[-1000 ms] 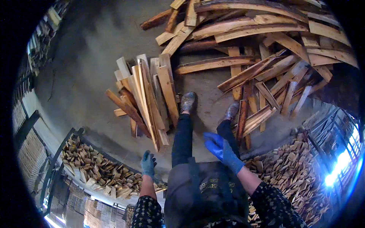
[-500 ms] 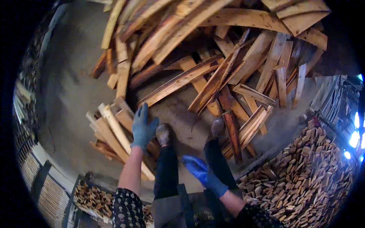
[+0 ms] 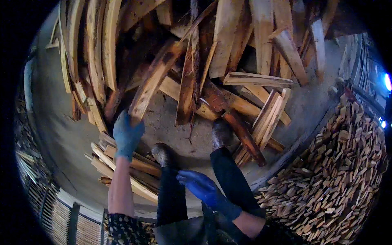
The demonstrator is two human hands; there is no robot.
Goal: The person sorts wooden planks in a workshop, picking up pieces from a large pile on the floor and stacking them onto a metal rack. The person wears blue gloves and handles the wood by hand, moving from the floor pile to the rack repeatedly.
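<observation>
My left hand [image 3: 128, 134], in a grey-blue glove, is closed on the near end of a long wooden slab [image 3: 151, 87] with dark bark patches. The slab's far end lies among other timber. My right hand [image 3: 202, 190], in a blue glove, hangs in front of my legs with its fingers stretched out and nothing in it. Just below my left hand lies a bundle of split wood strips [image 3: 141, 175] on the ground, beside my left shoe [image 3: 162, 154].
Long planks [image 3: 261, 36] are heaped across the far side. Dark bark-edged pieces [image 3: 245, 134] and pale strips [image 3: 269, 116] lie by my right shoe [image 3: 220, 132]. A big pile of short split firewood [image 3: 322, 175] rises at the right. Slatted racks [image 3: 61, 216] stand at the lower left.
My left hand has taken hold of the slab's near end, and the slab has swung steeper. My right hand stays empty near my legs. The view has shifted.
</observation>
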